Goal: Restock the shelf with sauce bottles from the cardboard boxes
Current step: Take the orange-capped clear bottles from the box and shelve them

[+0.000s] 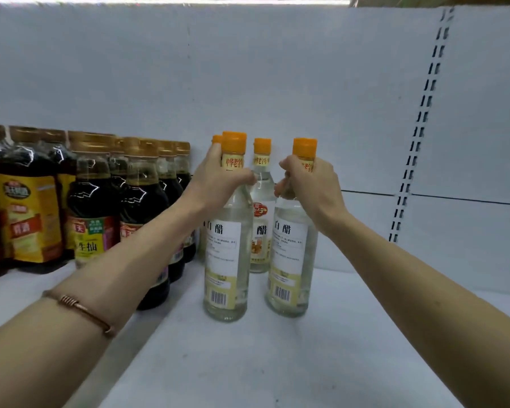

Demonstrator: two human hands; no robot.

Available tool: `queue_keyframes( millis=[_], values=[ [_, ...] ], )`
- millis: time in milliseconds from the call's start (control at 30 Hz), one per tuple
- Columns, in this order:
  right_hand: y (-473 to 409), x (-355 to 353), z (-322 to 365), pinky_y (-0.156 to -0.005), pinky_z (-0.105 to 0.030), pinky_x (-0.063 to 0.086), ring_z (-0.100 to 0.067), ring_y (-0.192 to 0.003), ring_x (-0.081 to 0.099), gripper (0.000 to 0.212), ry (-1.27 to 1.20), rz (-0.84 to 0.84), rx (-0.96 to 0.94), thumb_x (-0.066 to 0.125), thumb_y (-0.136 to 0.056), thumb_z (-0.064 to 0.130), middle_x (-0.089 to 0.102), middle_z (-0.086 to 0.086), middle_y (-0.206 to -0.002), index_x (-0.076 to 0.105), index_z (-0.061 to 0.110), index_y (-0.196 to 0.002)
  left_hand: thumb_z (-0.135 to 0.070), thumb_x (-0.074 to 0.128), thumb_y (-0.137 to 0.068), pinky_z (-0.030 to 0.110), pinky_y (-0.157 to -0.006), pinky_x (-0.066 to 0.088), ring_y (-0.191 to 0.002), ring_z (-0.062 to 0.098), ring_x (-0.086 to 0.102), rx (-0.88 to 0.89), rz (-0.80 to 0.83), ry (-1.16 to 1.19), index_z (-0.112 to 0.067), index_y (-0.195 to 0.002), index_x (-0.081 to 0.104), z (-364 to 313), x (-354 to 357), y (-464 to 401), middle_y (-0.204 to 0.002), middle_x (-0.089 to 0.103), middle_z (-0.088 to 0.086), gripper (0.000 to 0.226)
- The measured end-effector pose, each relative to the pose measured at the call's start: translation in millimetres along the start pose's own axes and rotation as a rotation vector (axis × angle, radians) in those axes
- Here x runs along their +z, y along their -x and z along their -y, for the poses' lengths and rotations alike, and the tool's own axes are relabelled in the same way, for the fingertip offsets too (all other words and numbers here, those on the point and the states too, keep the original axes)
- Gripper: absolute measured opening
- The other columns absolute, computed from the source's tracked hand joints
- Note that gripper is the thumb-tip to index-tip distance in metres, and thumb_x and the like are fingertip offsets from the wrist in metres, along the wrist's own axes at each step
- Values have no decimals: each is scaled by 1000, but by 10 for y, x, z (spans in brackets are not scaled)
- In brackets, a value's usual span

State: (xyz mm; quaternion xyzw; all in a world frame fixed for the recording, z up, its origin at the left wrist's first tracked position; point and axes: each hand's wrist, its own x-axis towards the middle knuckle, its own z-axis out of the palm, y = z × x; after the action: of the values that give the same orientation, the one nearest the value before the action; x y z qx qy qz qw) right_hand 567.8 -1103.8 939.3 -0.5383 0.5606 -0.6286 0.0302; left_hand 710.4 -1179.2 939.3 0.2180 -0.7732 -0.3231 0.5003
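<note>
On the white shelf (351,334), your left hand (218,178) and right hand (309,184) each wrap a white vinegar bottle's neck, left bottle (225,260), right bottle (292,254), bases down, lined up ahead of two rear bottles (261,219), beside the soy sauce (142,219).

Bright overhead strip light (165,0), glare on dark bottles (92,189), wide-angle bending at edges.

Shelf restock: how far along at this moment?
Done: dark sauce bottles fill the shelf's left; two clear bottles stand behind. In hand: left hand and right hand each grip a front bottle's neck. Left: the bare right side.
</note>
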Motion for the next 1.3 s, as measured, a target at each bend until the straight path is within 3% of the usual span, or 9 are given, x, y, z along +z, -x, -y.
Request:
queue_keyframes(
  millis=[167, 333, 500, 700, 867, 1033, 1100, 1200, 1300],
  values=[
    [253, -64, -198, -75, -30, 53, -5, -78, 70, 10, -101, 102, 66, 56, -94, 26, 72, 6, -88, 62, 20, -99, -37, 74, -81, 16, -75, 46, -89, 8, 58, 3, -237, -44, -18, -109, 50, 64, 129, 356, -100, 60, -5, 41],
    [338, -198, -189, -91, -38, 49, -10, -104, 64, 43, -131, 304, 113, 55, -87, 39, 65, 5, -115, 51, 23, -126, -42, 83, -68, 26, -99, 34, -118, 10, 35, -81, -123, -131, -40, -146, 20, 276, 193, 717, -126, 26, -7, 100],
    [385, -422, -177, -98, -43, 50, -11, -111, 61, 69, -41, 583, 189, 61, -83, 39, 54, 11, -131, 24, 42, -141, -51, 84, -62, 29, -95, 43, -120, 11, 43, -148, 63, -127, -50, -146, 18, 236, -69, 640, -132, 38, -11, 107],
    [528, -213, -224, -91, -35, 54, -11, -113, 60, 85, 85, 386, 81, 73, -62, 63, 58, 7, -125, 28, 36, -129, -16, 71, -84, 23, -74, 52, -92, -2, 65, -205, 133, 106, -35, -123, 40, 342, -78, 690, -112, 63, -13, 53],
    [549, 12, -350, -97, -47, 51, -18, -124, 51, 105, 159, 265, 43, 69, -58, 82, 47, 6, -133, 31, 28, -140, -33, 79, -75, 29, -84, 53, -104, 6, 58, -230, 115, -15, -41, -135, 35, 374, -26, 779, -121, 48, -9, 75],
    [608, -246, -302, -101, -47, 49, -17, -121, 54, 104, 29, 575, 236, 76, -82, 30, 43, 10, -136, -4, 45, -147, -28, 83, -69, 25, -77, 54, -98, -1, 62, -263, 208, -25, -36, -133, 44, 303, -211, 756, -117, 61, -16, 75],
    [610, -325, -322, -92, -36, 55, -14, -113, 59, 114, 19, 634, 249, 78, -80, 12, 48, 13, -129, -7, 50, -146, -25, 81, -63, 38, -91, 55, -110, 7, 62, -317, 233, 58, -32, -131, 44, 323, -296, 747, -128, 60, -9, 77],
    [596, -340, -380, -71, -19, 56, -4, -103, 59, 119, 31, 634, 234, 81, -75, 8, 47, 20, -123, -6, 50, -145, -28, 72, -74, 43, -102, 47, -120, 11, 55, -303, 289, -23, -32, -133, 39, 322, -315, 798, -129, 57, -12, 67],
    [654, -283, -394, -70, -17, 53, -2, -99, 60, 97, 48, 553, 214, 83, -74, 12, 53, 17, -121, 18, 39, -140, -25, 60, -91, 25, -92, 50, -104, 0, 55, -235, 296, -165, -35, -135, 35, 307, -268, 834, -117, 53, -19, 52]
  ],
)
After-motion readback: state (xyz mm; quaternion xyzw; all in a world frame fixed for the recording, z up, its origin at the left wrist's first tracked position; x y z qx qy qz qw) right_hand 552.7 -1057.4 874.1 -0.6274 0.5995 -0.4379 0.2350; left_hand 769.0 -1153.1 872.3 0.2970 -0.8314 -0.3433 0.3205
